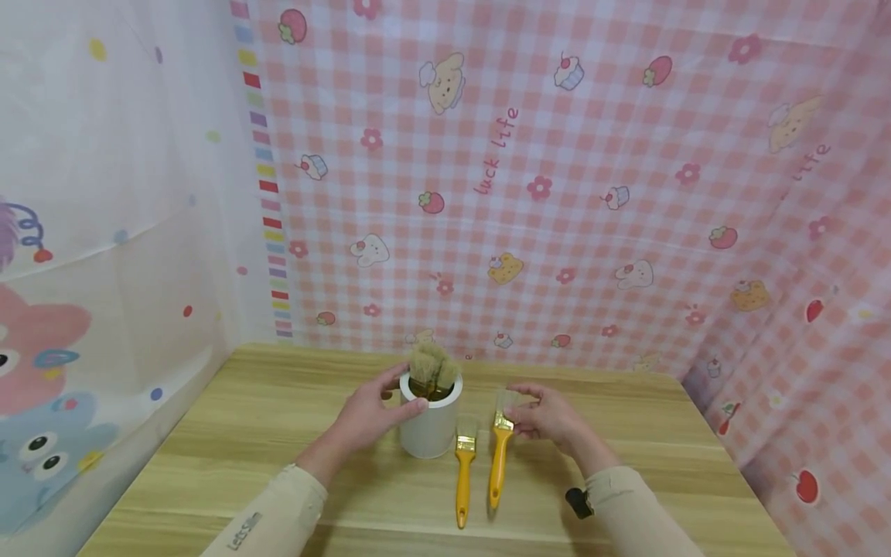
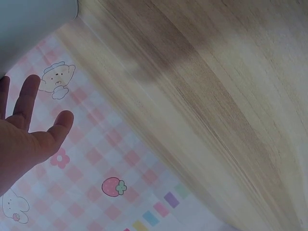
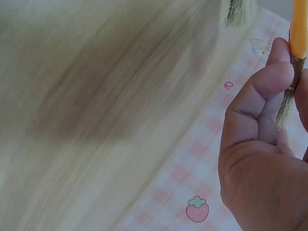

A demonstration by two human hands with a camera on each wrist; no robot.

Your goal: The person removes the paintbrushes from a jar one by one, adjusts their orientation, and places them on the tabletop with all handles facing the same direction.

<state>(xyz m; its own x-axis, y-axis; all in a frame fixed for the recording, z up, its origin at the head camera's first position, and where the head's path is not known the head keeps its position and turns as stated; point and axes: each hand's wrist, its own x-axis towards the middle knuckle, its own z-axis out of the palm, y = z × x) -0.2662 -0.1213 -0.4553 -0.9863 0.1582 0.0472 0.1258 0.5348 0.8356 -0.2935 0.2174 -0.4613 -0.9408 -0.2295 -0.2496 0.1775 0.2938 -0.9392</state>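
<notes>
Brushes with orange handles and pale bristles: one brush (image 1: 498,452) pinched at the ferrule by right hand (image 1: 547,418), handle pointing to 6 o'clock over wooden table (image 1: 278,433); second brush (image 1: 464,476) flat on the wood, just beside at 9 o'clock. White cup (image 1: 430,425), bristle heads poking up from the rim, at 9 o'clock of both. Left hand (image 1: 369,418) curled round the cup's left wall, thumb at the rim. Pink checked backdrop (image 1: 557,193) at 12 o'clock.
</notes>
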